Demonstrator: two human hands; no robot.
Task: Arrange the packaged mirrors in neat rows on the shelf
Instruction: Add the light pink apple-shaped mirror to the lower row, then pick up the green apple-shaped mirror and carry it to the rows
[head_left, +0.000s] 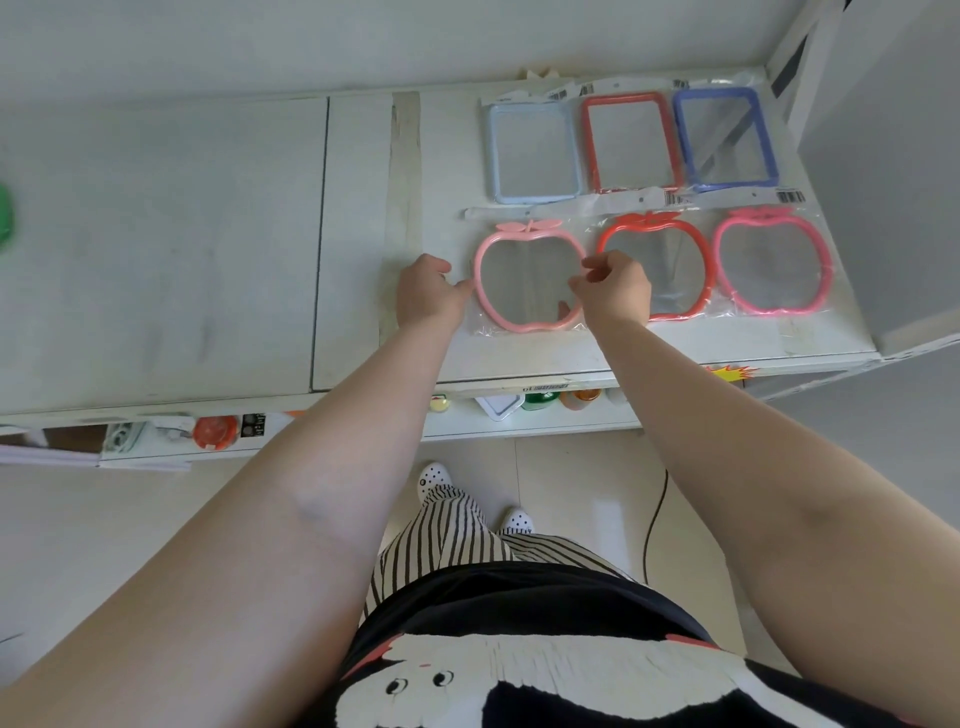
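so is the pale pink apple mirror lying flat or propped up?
Flat. The pale pink apple mirror lies face up on the shelf, whole outline visible, left hand and right hand at its sides.

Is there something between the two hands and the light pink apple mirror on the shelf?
Nothing visible. The left hand and right hand already hold the light pink apple mirror at its two sides.

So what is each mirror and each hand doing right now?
Light pink apple mirror: flat in its bag, held at both sides.
Red apple mirror: flat, bagged, untouched.
Pink apple mirror: flat, bagged.
Pale blue, red and blue rectangle mirrors: flat, back row.
Left hand: touching the bag's edge.
Right hand: pinching the frame.
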